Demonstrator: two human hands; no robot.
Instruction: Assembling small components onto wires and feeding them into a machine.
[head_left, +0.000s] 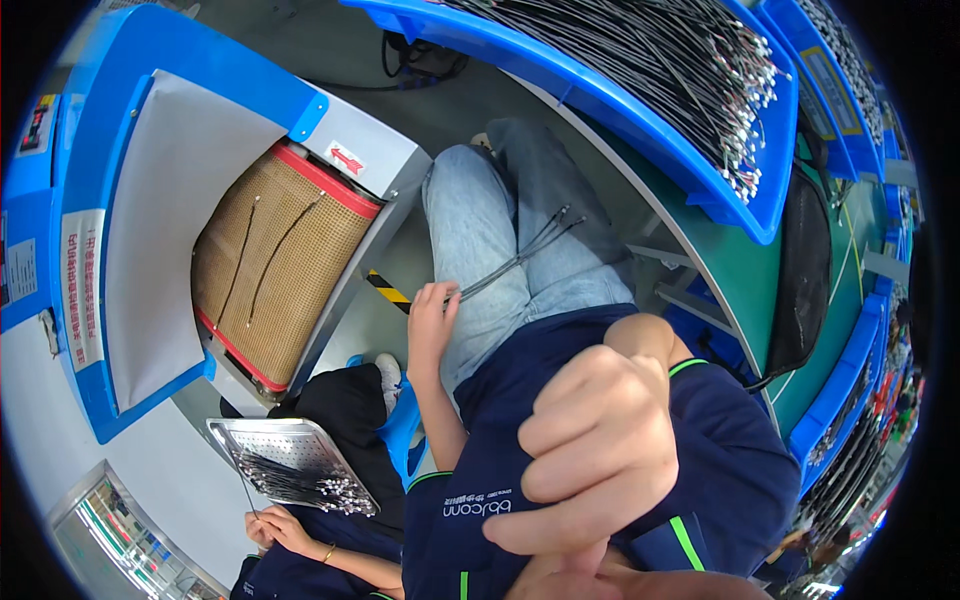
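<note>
My left hand [433, 315] rests over my thigh, its fingers closed on a few thin black cables [520, 258]. Their free ends fan out across my jeans toward the far right. Close to the camera, in front of my dark blue shirt, my right hand [600, 450] is raised in a fist with the fingers curled in. What it holds, if anything, is hidden. To the left of my legs, two black cables, one on the left [238, 262] and one on the right [285, 256], lie apart on the brown mesh conveyor belt [330, 235] of a blue and white machine [230, 75].
At lower left, a co-worker's hands [283, 530] hold a cable beside a perforated metal tray [235, 432] of black cables. A large blue bin [640, 135] full of black cables stands at upper right. A black pouch [803, 270] lies on the green table [725, 250] to my right.
</note>
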